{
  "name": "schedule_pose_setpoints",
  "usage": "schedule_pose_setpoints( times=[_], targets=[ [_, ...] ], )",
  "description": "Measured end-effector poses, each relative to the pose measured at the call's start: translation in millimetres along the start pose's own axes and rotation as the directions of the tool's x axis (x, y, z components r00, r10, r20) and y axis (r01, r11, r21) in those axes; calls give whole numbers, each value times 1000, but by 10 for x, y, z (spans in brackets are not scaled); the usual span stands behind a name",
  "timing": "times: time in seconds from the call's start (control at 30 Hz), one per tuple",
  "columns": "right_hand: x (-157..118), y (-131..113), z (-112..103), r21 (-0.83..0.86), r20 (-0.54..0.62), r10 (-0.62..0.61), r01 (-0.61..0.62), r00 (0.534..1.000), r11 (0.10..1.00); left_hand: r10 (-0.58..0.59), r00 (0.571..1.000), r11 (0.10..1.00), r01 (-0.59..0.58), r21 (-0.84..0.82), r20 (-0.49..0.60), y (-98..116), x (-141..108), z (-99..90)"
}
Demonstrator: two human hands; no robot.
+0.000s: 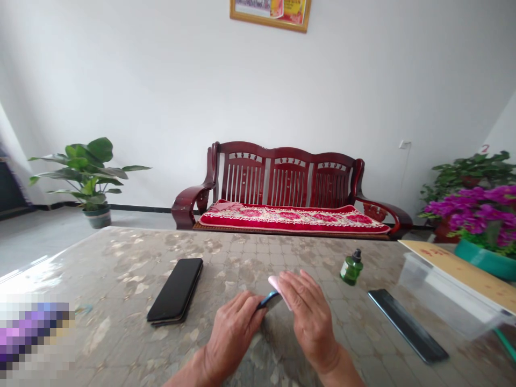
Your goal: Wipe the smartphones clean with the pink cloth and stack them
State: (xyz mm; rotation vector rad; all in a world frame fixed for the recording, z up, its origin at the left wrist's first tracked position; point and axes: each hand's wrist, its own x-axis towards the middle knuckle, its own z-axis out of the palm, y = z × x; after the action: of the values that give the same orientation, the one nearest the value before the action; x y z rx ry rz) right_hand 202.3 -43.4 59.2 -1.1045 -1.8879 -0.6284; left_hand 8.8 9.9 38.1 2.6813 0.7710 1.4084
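Observation:
Above the near part of the table, my left hand [237, 330] is closed round one end of a thin dark phone [268, 300] with a glossy blue edge, seen nearly edge-on. My right hand [308, 314] presses a folded pale pink cloth [274, 282] against the other end, its fingers held together. Much of the phone and the cloth is hidden by my hands. To the left lies a black phone [176, 290] in a case, screen up. A second dark phone [407, 325] lies to the right of my right hand. Behind it stands a small green bottle [351, 270] with a black top.
A patterned cover lies over the table [133, 258]. At the right are a clear plastic box [435, 290], a tan board [463, 269] and purple flowers [475, 215] in a teal pot. A blurred purple item [32, 330] is at far left. Beyond stands a wooden bench [286, 177].

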Motion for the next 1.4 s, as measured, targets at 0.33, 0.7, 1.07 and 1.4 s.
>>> schedule_pose_setpoints(
  times=[0.33, 0.7, 1.07, 1.4],
  targets=[
    [-42, -12, 56, -24, -41, 51, -52, 998, 998, -37, 999, 999, 37, 3, 9, -69, -27, 46],
    [-51, 86, 69, 28, -81, 115, -113, 990, 993, -53, 999, 999, 53, -8, 0, -64, -6, 22],
    [27, -99, -2, -2, 7, 35, -35, 999, 999, -30, 1000, 999, 30, -23, 0, -41, 14, 7],
    [-142, 104, 122, 290, -45, 476, -445, 878, 847, -70, 997, 997, 71, 23, -11, -72, 35, 30]
  ],
)
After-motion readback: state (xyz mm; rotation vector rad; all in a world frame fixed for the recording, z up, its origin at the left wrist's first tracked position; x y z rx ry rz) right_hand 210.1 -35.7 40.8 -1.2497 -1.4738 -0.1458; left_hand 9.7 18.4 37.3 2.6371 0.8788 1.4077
